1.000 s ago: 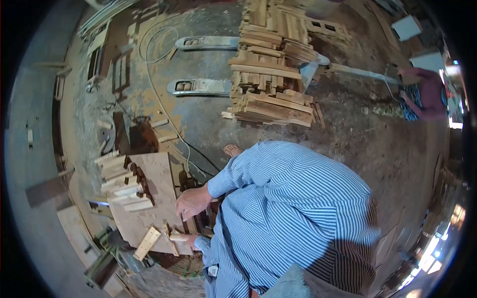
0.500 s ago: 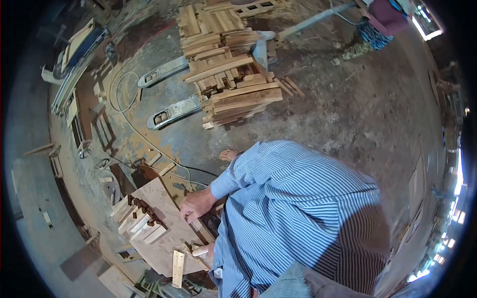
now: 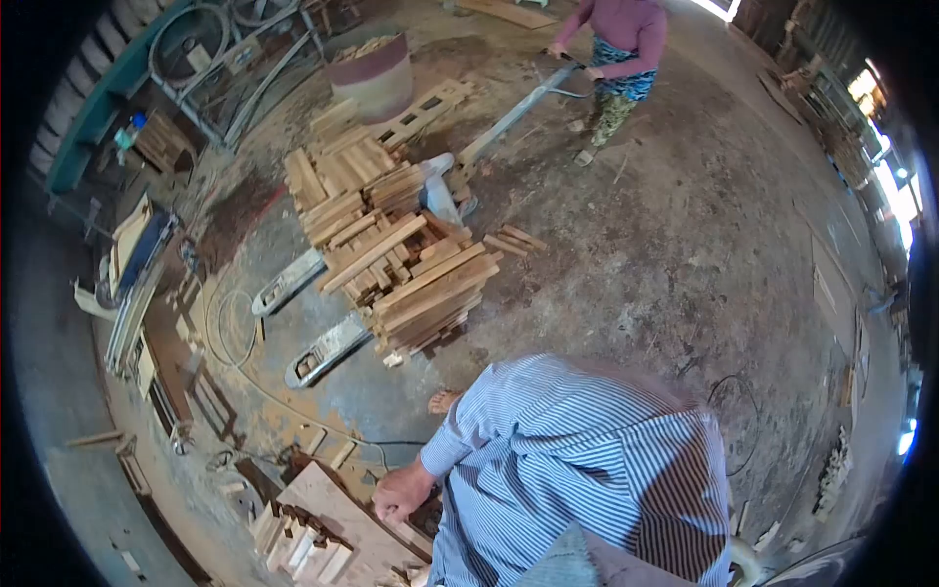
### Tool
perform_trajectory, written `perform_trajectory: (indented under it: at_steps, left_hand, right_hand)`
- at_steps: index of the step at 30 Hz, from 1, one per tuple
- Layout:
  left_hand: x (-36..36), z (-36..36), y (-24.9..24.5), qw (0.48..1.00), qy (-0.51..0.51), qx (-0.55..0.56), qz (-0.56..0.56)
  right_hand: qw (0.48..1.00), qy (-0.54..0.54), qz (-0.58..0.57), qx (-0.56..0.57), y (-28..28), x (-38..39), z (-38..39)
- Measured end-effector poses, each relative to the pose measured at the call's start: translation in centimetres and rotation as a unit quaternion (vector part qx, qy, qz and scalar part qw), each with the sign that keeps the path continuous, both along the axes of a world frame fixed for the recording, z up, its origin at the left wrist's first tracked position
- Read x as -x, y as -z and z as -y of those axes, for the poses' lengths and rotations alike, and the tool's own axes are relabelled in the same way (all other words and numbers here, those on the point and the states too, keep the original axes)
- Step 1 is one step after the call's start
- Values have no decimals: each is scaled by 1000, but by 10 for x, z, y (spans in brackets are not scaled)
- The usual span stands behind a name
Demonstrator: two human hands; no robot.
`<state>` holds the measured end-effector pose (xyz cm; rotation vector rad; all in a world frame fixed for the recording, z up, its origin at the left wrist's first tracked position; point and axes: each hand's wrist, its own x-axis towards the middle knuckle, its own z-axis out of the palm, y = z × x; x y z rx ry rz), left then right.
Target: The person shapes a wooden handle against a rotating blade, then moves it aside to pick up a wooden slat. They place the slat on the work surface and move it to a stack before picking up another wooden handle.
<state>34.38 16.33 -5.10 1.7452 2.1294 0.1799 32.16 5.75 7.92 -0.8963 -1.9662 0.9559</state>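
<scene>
My right hand (image 3: 401,493), in a blue-and-white striped sleeve (image 3: 465,430), rests at the edge of a pale wooden board (image 3: 337,504). Its fingers are curled together, and anything between them is hidden. On the board's left part lies a cluster of small wooden pieces (image 3: 311,544) with dark brown ends. Of my left hand only a sliver may show at the bottom edge, beside a short piece of wood, so its fingers cannot be made out.
Beyond my arm, stacked wooden slats (image 3: 391,264) sit on a pallet jack (image 3: 328,352). A person (image 3: 626,49) in a purple top grips its handle (image 3: 528,103). A large tub (image 3: 372,78) stands behind. A hose (image 3: 264,391) curves over the floor.
My view has tilted up, so the table sits lower and the person at the pallet jack handle shows more fully. My right hand stays at the board's edge; my left hand has almost left the frame.
</scene>
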Motion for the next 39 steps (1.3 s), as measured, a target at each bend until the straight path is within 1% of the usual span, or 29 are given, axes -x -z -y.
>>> perform_trajectory:
  at_steps: [2,3,5,6,7,8,9,10,11,12,13,14,15,16,17,18,19,23,25,27,28,29,30,31,32,33,36,38,39]
  left_hand:
    - [-24,-5,2,1000,11,-6,22]
    - [-44,-6,-9,999,14,-10,36]
    - [-76,-17,-17,997,16,-17,68]
    - [-91,-19,-29,996,15,-22,83]
    - [-106,-25,-32,995,15,-26,98]
    - [-117,-29,-35,993,14,-29,111]
    - [-125,-33,-37,992,13,-31,123]
    - [-128,-36,-36,991,9,-32,131]
    - [-127,-39,-35,990,4,-33,135]
    - [-122,-38,-43,990,-3,-34,136]
    - [-110,-40,-38,990,-16,-33,135]
    - [-84,-39,-31,991,-37,-31,126]
    - [-45,-30,-27,991,-69,-25,109]
    - [11,-17,-18,990,-112,-17,83]
    - [69,-7,-14,986,-154,-16,54]
    - [118,5,-12,982,-187,-16,29]
    - [149,12,-13,977,-212,-18,13]
    - [184,28,2,966,-258,-18,1]
    - [196,37,-2,961,-275,-19,-10]
    - [219,61,-4,951,-308,-15,-26]
    - [233,74,-4,944,-326,-15,-35]
    - [243,83,-4,939,-341,-15,-42]
    - [244,88,-9,934,-353,-17,-47]
    - [245,91,-13,931,-361,-20,-51]
    - [241,92,-14,930,-364,-21,-52]
    - [237,93,-15,929,-365,-21,-54]
    - [218,93,-15,934,-353,-19,-53]
    - [194,89,-10,945,-323,-10,-51]
    - [176,88,-5,953,-300,0,-49]
  right_hand:
    - [999,-29,23,22,-3,-5,7]
    - [999,-24,35,17,-3,-6,11]
    - [998,5,-64,-13,-1,-7,16]
    - [999,1,-32,16,-11,-13,20]
    - [1000,3,-20,11,-11,-17,22]
    - [998,9,-65,4,-11,-16,24]
    - [994,14,-112,-2,-12,-15,25]
    - [993,-4,-118,19,-11,-14,25]
    - [993,-7,-116,17,-9,-15,25]
    - [997,2,-80,23,-12,-18,29]
    - [998,6,-47,30,-9,-16,31]
    - [999,-27,-17,37,-6,-13,27]
    - [996,-26,-83,12,3,-8,27]
    - [995,-47,-88,21,2,-7,26]
    - [993,-80,-60,63,1,-8,24]
    - [996,-51,-63,44,-2,-7,29]
    - [995,-58,-44,67,3,-6,29]
    - [989,-101,-35,101,5,-9,35]
    - [987,-113,-37,106,4,-13,35]
    - [977,-156,45,140,7,-25,31]
    - [989,-93,-57,98,12,-30,36]
    - [985,-74,-85,132,18,-41,35]
    - [980,-55,-79,174,24,-55,34]
    - [968,-43,-77,235,13,-82,32]
    - [963,8,-72,260,16,-104,32]
    - [948,52,-116,293,32,-123,34]
    - [931,211,-42,294,72,-194,44]
    - [907,286,15,309,94,-243,61]
    - [895,310,12,319,108,-265,69]
